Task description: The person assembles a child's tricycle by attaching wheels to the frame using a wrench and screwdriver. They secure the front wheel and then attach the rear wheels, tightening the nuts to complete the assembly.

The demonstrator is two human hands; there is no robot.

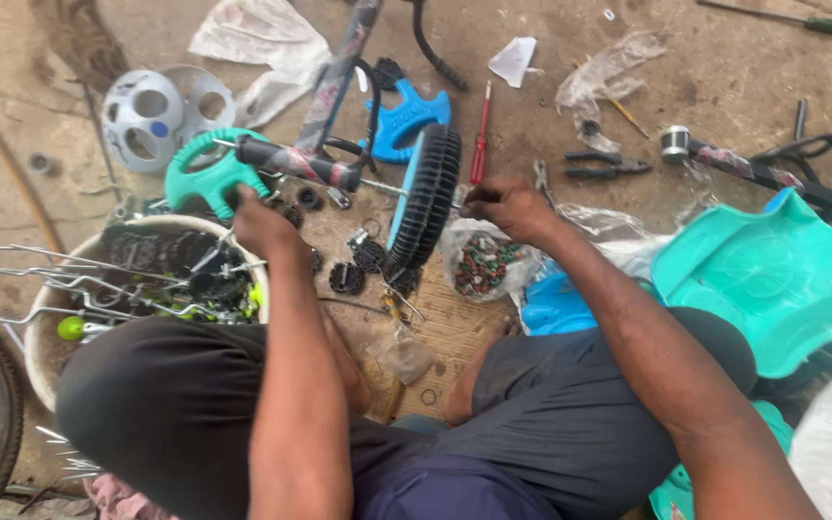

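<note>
You are sitting on the bare, stained concrete floor (724,67) of a small repair or assembly workshop for children's cycles. At twelve o'clock lie a red screwdriver (481,135) and a black toy wheel (428,197); at two o'clock, pliers (607,165). A tub of metal parts (137,279) stands at nine o'clock, a bag of small fasteners (481,262) near centre, and a teal plastic seat (763,274) at three o'clock.
</note>
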